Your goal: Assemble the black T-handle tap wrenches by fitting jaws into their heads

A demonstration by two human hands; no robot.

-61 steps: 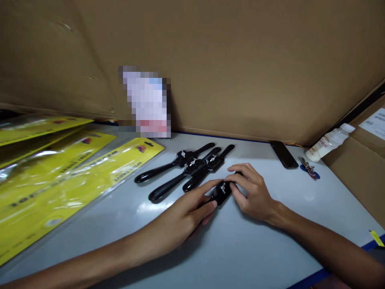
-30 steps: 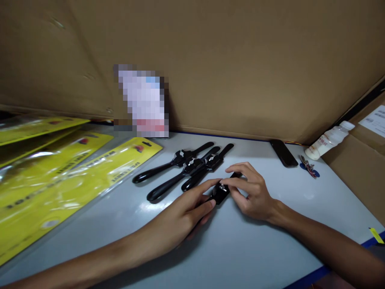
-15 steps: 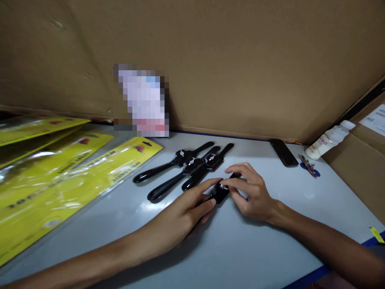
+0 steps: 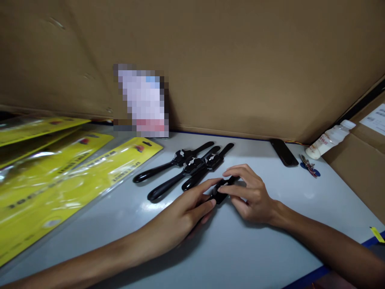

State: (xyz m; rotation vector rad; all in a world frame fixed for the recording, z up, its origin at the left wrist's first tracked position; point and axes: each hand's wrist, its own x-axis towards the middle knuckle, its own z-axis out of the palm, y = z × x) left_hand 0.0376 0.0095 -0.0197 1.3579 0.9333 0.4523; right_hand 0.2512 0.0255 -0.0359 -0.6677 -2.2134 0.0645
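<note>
My left hand [image 4: 188,210] grips one end of a black spokeshave [image 4: 221,197] between thumb and fingers, low over the table. My right hand [image 4: 251,194] reaches in from the other side, its fingertips curled over the middle of the same spokeshave, where the metal screw sits; the fingers mostly cover that screw. Just beyond my hands, three more black spokeshaves lie side by side: a left one [image 4: 156,171], a middle one [image 4: 168,186] and a right one [image 4: 197,179]. Each has a bright metal fitting at its centre.
Yellow printed blister packs [image 4: 75,192] are spread over the left side of the grey table [image 4: 240,249]. At the back right lie a black phone [image 4: 284,153], keys [image 4: 309,165] and a tilted milky bottle [image 4: 329,140]. A cardboard wall [image 4: 240,72] rises behind; a blurred-out item [image 4: 147,100] leans there.
My right fingertips have shifted slightly left over the spokeshave's middle, covering more of the screw. The left hand and the other spokeshaves have stayed put.
</note>
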